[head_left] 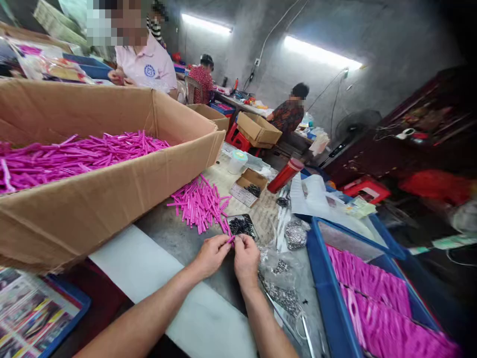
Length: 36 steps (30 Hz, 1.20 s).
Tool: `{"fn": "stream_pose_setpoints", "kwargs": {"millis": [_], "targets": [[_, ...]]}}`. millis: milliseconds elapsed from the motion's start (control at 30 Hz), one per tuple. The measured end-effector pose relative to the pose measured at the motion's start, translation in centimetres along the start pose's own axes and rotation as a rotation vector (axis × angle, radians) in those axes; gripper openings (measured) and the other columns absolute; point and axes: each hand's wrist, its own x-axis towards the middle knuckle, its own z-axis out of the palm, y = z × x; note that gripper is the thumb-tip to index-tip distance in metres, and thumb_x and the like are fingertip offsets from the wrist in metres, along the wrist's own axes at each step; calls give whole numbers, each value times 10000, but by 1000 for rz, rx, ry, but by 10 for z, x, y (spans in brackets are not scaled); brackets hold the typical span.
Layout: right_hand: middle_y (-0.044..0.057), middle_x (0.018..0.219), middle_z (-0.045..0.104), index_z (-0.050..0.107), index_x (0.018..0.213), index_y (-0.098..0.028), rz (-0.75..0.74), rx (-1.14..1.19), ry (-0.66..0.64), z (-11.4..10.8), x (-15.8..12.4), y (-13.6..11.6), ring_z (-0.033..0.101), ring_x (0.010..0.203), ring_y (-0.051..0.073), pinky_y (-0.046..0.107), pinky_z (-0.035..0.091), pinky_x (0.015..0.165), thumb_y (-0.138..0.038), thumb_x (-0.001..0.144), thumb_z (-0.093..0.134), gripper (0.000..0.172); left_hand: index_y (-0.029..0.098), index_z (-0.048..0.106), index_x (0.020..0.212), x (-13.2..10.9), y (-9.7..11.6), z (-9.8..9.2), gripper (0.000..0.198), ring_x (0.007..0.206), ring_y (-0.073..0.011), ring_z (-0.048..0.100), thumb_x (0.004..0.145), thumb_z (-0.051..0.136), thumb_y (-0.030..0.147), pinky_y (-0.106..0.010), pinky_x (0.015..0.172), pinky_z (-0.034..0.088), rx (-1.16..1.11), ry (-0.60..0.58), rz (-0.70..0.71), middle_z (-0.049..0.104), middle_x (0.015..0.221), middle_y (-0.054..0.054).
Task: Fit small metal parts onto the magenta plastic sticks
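My left hand (211,255) pinches a short pink stick (231,239) between thumb and fingers. Against the stick's other end, my right hand (246,256) is closed in a pinch; whatever its fingertips grip is too small and covered to make out. Just beyond the hands lies a small tray (255,229) of little black parts (241,225). A loose pile of pink sticks (201,205) spreads on the table to the left of that tray.
A large cardboard box (112,199) of pink sticks stands at left. On the right, a blue crate (326,298) holds rows of pink pieces. Between lie bags of small metal parts (285,293), scissors-like metal tools (307,333) and a red cylinder (285,175). Several people sit behind.
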Motion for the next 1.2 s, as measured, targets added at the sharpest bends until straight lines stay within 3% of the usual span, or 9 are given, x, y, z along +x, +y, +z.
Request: {"fn": "stream_pose_setpoints", "kwargs": {"millis": [333, 667, 800, 933, 1100, 1200], "targets": [[-16, 609, 478, 491, 703, -149, 0, 193, -91, 3, 0, 6, 432, 566, 121, 236, 374, 552, -349, 723, 450, 205, 130, 523, 639, 1, -4, 2, 200, 440, -73, 363, 749, 420, 262, -181, 415, 283, -110, -62, -85, 418, 510, 42], [-29, 555, 458, 510, 686, -153, -20, 227, -67, -12, 0, -4, 421, 518, 109, 216, 356, 490, -366, 724, 458, 223, 152, 434, 591, 2, -2, 2, 227, 341, -40, 280, 744, 414, 319, -153, 323, 202, -272, -103, -208, 352, 444, 69], [-29, 541, 461, 537, 704, -147, -56, 157, -43, -34, -3, -12, 418, 508, 112, 219, 357, 486, -374, 712, 479, 235, 144, 449, 581, 1, 0, 2, 236, 347, -36, 286, 728, 438, 327, -145, 322, 201, -300, -103, -235, 366, 442, 66], [-25, 553, 485, 553, 735, -142, -66, 33, 9, -71, 2, -16, 438, 516, 120, 228, 365, 509, -377, 707, 483, 247, 139, 458, 596, 2, -1, 3, 230, 352, -27, 291, 705, 463, 341, -140, 318, 199, -321, -100, -256, 426, 501, 47], [35, 690, 591, 578, 778, -137, -87, -289, -31, -117, 15, -9, 526, 652, 170, 252, 382, 602, -342, 724, 438, 255, 132, 476, 616, 4, -4, 3, 231, 349, -26, 284, 687, 489, 352, -139, 318, 187, -335, -113, -278, 417, 489, 52], [54, 755, 617, 596, 784, -144, -82, -527, -92, -131, 19, -3, 548, 720, 182, 253, 374, 647, -286, 736, 405, 242, 135, 476, 614, 5, -5, 2, 245, 353, -27, 289, 682, 503, 369, -141, 323, 187, -337, -127, -283, 417, 492, 53]]}}
